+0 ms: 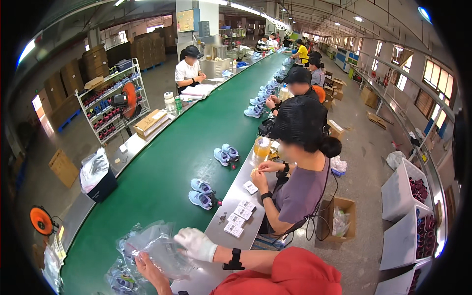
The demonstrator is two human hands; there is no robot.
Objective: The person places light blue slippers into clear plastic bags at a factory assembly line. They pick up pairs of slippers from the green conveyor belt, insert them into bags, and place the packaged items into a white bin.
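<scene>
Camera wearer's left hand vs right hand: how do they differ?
Covering: the left hand is bare, while the right hand wears a white glove.
Position: the left hand sits lower in the picture; the right hand is higher and farther right.
Shared: both are at the clear plastic bag.

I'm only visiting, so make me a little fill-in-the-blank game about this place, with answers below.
1. The person's glove is coloured ____.
2. The ungloved hand, at a clear plastic bag, is the person's ____ one.
3. The long belt under the light blue shoes is ____.
4. The nearest co-worker's cap is ____.

Missing words: white; left; green; black.
</scene>
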